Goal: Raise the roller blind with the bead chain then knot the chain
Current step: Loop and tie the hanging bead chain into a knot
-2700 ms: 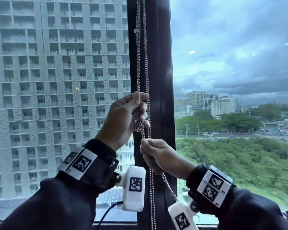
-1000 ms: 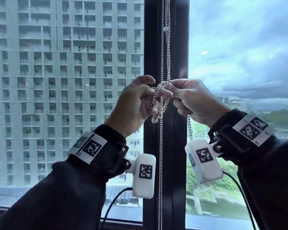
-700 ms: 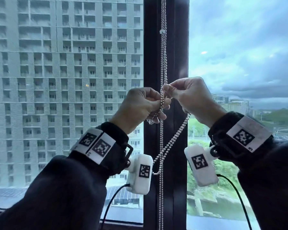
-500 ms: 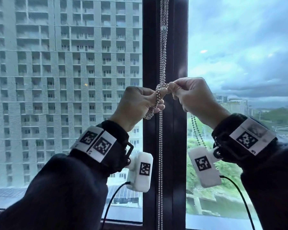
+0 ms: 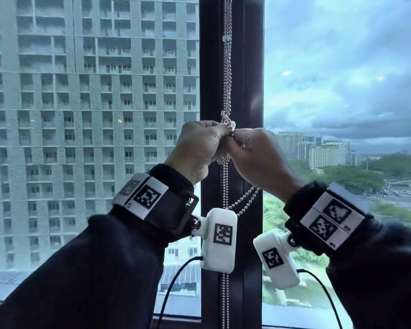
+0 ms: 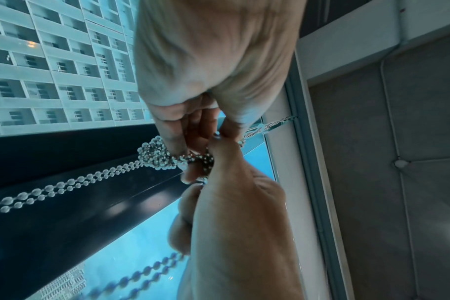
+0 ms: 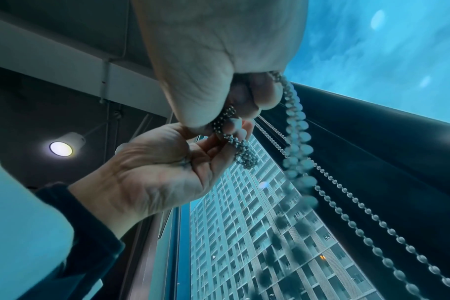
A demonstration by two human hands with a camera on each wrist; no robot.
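The silver bead chain [image 5: 227,74] hangs down the dark window mullion [image 5: 249,67]. Both hands meet on it at chest height. My left hand [image 5: 223,132] pinches a bunched twist of the chain [image 6: 154,154] between thumb and fingers. My right hand [image 5: 235,137] pinches the same spot from the right, touching the left fingertips. A slack loop of chain [image 5: 244,201] droops from under the right hand. A small coil of chain [image 5: 225,117] stands just above the fingers. The blind itself is out of the head view.
Window glass lies on both sides of the mullion, with a tall apartment block [image 5: 93,115] outside on the left. The chain's lower strands [image 5: 226,300] run down to the sill [image 5: 176,320]. A ceiling lamp [image 7: 61,148] glows behind.
The right hand has closed in on the left until the fingertips touch. The slack loop has swung left from behind the right wrist to hang over the mullion. A small coil now shows above the fingers.
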